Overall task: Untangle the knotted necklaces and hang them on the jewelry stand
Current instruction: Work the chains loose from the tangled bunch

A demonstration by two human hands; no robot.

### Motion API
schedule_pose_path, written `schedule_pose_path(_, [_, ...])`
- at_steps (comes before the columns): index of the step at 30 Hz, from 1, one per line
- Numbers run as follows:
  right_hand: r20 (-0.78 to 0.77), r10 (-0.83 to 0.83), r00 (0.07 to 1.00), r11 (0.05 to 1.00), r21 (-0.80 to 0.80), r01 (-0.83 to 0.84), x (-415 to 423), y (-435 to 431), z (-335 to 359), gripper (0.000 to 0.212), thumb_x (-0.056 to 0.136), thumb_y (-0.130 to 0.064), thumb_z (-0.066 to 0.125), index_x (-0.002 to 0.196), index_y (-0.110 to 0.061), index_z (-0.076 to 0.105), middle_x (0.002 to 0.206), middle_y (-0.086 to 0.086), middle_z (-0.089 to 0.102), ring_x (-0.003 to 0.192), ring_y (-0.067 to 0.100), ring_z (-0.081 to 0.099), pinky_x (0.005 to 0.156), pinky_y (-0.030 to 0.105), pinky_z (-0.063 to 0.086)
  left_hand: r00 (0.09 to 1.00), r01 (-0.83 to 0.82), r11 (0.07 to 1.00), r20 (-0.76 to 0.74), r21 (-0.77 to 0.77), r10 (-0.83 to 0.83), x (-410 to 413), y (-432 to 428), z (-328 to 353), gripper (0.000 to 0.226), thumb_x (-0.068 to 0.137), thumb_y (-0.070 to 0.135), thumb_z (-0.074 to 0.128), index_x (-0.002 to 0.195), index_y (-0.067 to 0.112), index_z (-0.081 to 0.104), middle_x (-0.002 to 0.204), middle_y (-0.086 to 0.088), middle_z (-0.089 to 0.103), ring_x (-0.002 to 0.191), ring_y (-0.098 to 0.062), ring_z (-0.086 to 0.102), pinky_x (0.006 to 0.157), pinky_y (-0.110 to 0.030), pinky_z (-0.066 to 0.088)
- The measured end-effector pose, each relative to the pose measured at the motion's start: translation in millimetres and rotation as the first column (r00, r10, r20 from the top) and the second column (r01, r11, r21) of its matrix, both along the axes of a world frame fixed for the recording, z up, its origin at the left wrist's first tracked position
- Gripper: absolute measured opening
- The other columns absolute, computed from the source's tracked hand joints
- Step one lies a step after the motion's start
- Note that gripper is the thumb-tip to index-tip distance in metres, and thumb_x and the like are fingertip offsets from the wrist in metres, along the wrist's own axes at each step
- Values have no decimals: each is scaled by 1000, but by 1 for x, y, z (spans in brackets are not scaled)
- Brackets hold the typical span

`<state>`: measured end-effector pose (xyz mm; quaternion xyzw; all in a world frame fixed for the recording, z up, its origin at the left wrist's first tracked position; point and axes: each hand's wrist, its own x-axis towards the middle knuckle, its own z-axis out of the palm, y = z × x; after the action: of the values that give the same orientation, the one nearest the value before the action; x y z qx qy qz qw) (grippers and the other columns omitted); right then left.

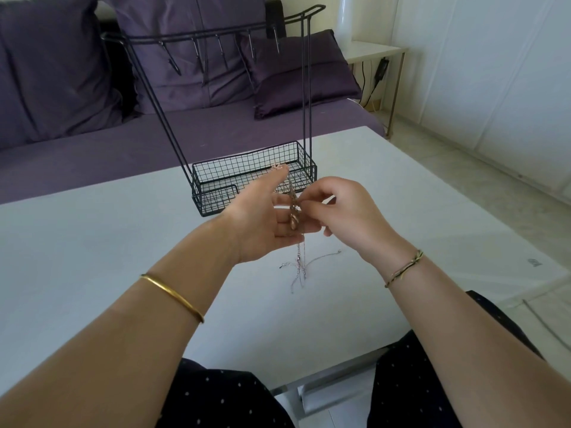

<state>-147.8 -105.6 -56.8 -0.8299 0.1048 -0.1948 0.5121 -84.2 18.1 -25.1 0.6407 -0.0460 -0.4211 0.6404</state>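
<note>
A tangle of thin necklaces (297, 264) hangs between my hands, its lower ends lying on the white table (92, 242). My left hand (262, 223) is held palm-up with fingers spread, the chains draped over its fingers up to the raised fingertip. My right hand (343, 208) pinches the knotted part of the chains beside the left fingers. The black wire jewelry stand (247, 168) stands just behind both hands, with a mesh basket base and a top bar with several bare hooks (222, 47).
A purple sofa with cushions (191, 57) runs behind the table. A small side table (374, 50) with a cable stands at the back right. My lap in dark dotted fabric (222, 396) is at the table's near edge.
</note>
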Motion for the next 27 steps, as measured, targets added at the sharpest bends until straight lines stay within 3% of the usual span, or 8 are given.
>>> schedule_pose_path(3, [-39,44,998,995,94,-40,-1,1,2,19,83,-4,59,89,-19,68,83,-8,63,57,-10,53,52,7,39,1000,18,1000,-14,-11,-18,-1,0,1,60,95,54,42,123,3,53,86,-14,69,85,-29,69,99,-43,46])
schedule_pose_path(6, [-38,73,997,997,18,-73,0,3,0,11,81,-6,66,90,-13,68,82,-6,61,55,-13,50,53,5,38,1000,25,1000,-12,-17,-26,-3,0,2,55,96,53,41,117,3,55,78,-12,69,74,-28,69,97,-43,48])
schedule_pose_path(9, [-24,30,999,998,49,-29,1,1,-1,3,82,-10,69,84,-8,68,74,-5,63,55,-9,53,52,6,39,1000,17,1000,9,18,-17,-3,1,2,42,98,44,43,105,5,55,85,-15,69,83,-30,69,96,-44,49])
schedule_pose_path(11, [-32,10,999,994,106,-7,0,-3,0,5,84,-13,68,80,-10,68,69,-6,63,54,-6,54,51,8,41,1000,-5,999,30,46,4,-3,1,2,30,99,31,41,100,5,57,89,-17,69,84,-30,69,87,-41,53])
schedule_pose_path(15, [-48,13,999,988,153,-5,-3,-6,2,13,89,-18,64,76,-15,67,73,-1,65,59,2,56,52,15,45,998,-40,996,48,83,36,0,1,0,25,94,10,39,102,3,61,95,-15,70,77,-23,68,78,-38,57])
schedule_pose_path(19, [-64,6,998,983,182,6,-3,-5,5,20,91,-22,61,79,-8,66,70,-1,64,59,5,56,52,16,46,992,-18,992,126,125,2,1,1,-2,13,93,7,52,95,6,65,86,-7,67,68,-14,63,75,-33,58])
schedule_pose_path(22, [-75,16,997,961,275,5,-5,-7,6,24,94,-25,57,83,-5,66,72,-1,63,65,10,57,59,21,47,983,-26,991,184,133,1,1,2,-3,9,90,2,60,88,9,64,76,-4,64,67,-13,61,73,-32,58])
schedule_pose_path(27, [-125,30,992,887,460,31,-4,-11,8,26,96,-26,54,75,-13,58,73,-2,65,70,14,63,73,30,51,983,-76,990,173,114,56,3,4,-3,8,93,3,58,88,9,61,79,-7,68,70,-17,67,74,-34,58])
